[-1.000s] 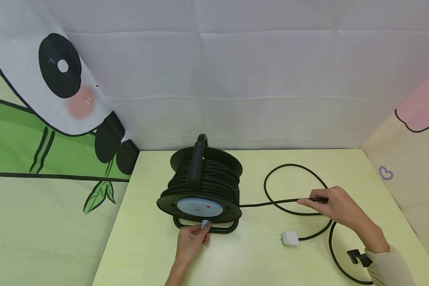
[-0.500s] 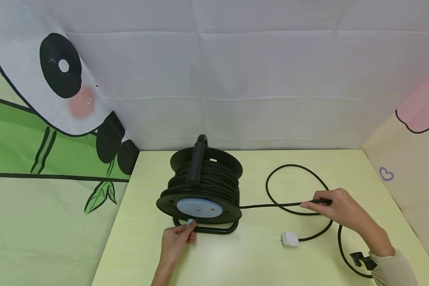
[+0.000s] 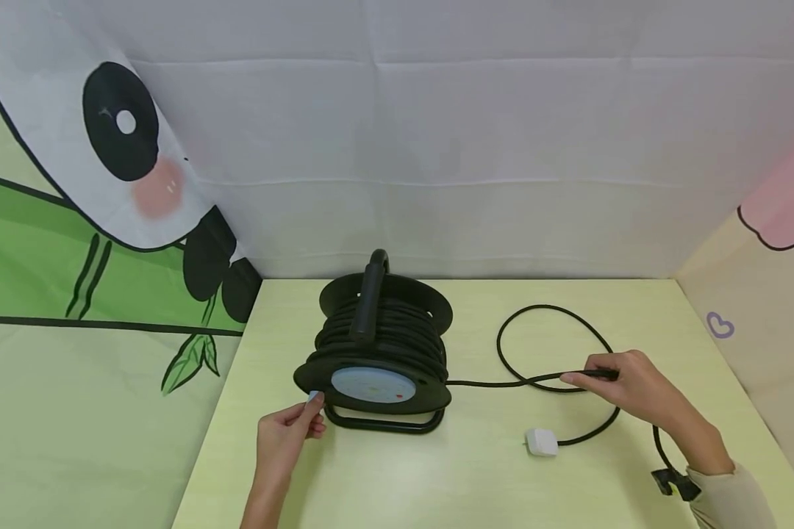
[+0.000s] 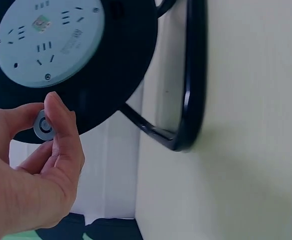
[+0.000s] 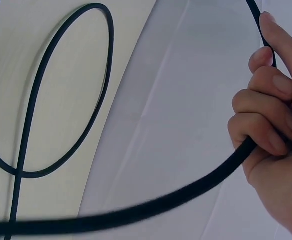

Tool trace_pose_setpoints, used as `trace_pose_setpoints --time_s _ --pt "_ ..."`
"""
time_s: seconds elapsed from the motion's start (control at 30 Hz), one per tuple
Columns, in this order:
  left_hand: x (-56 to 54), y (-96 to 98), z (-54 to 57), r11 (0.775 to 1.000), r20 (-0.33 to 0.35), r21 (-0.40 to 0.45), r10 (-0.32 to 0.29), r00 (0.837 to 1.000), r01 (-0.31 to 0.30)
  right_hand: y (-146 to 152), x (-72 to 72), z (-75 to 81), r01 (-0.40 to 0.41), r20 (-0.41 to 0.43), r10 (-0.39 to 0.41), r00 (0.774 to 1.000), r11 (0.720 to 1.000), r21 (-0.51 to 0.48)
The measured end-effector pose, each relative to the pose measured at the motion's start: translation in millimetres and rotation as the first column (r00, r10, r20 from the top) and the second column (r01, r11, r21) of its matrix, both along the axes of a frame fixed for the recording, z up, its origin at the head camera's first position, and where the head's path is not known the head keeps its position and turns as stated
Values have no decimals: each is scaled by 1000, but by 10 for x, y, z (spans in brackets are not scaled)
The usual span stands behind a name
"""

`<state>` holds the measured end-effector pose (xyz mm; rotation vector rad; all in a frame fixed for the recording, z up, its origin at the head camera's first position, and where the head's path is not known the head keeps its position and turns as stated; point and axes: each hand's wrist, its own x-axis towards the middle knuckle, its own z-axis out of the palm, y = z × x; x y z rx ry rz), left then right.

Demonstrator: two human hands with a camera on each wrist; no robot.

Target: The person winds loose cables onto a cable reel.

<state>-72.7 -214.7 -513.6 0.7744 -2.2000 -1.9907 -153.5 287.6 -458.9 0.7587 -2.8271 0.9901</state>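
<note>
A black cable reel (image 3: 387, 334) stands on the pale table, wound with black cable. The front flange has a round light-blue socket panel (image 3: 373, 385). My left hand (image 3: 283, 435) pinches a small light-blue crank knob (image 4: 44, 125) between thumb and fingers, at the left edge of that flange. From the reel's right side the loose cable (image 3: 479, 383) runs to my right hand (image 3: 635, 386), whose fingers curl around it. In the right wrist view the cable (image 5: 161, 205) passes out below the curled fingers.
Loose cable forms a loop (image 3: 501, 342) on the table behind my right hand. A white plug (image 3: 542, 442) lies in front of it at the cable's end. A black strap piece (image 3: 676, 485) is at the right sleeve. Printed fabric walls (image 3: 503, 147) border the table.
My left hand has carried the knob leftward and up, from the flange's bottom to its left edge, turning the socket panel. The right hand has shifted slightly right; the cable behind it has drawn in.
</note>
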Motion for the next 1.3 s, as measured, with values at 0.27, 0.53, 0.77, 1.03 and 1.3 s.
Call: trace_pose_setpoints --time_s 0.27,0.53,0.77,1.03,1.3 --pt "-3 -31 292 1000 -8 -13 28 1000 -28 100 -18 -6 45 36 -46 998 999 19" --pt "-13 32 550 1000 -62 -6 21 998 -21 213 -36 -36 50 4 -50 999 998 25" --pt "-27 183 753 1000 -86 -16 19 996 -21 263 -58 -11 58 -15 -57 998 996 64" --pt "-41 393 886 1000 -160 -12 -20 987 18 335 -77 95 125 -9 -125 992 981 150" --pt "-64 653 964 996 -230 -36 -92 969 86 387 -45 137 117 -2 -117 993 986 123"
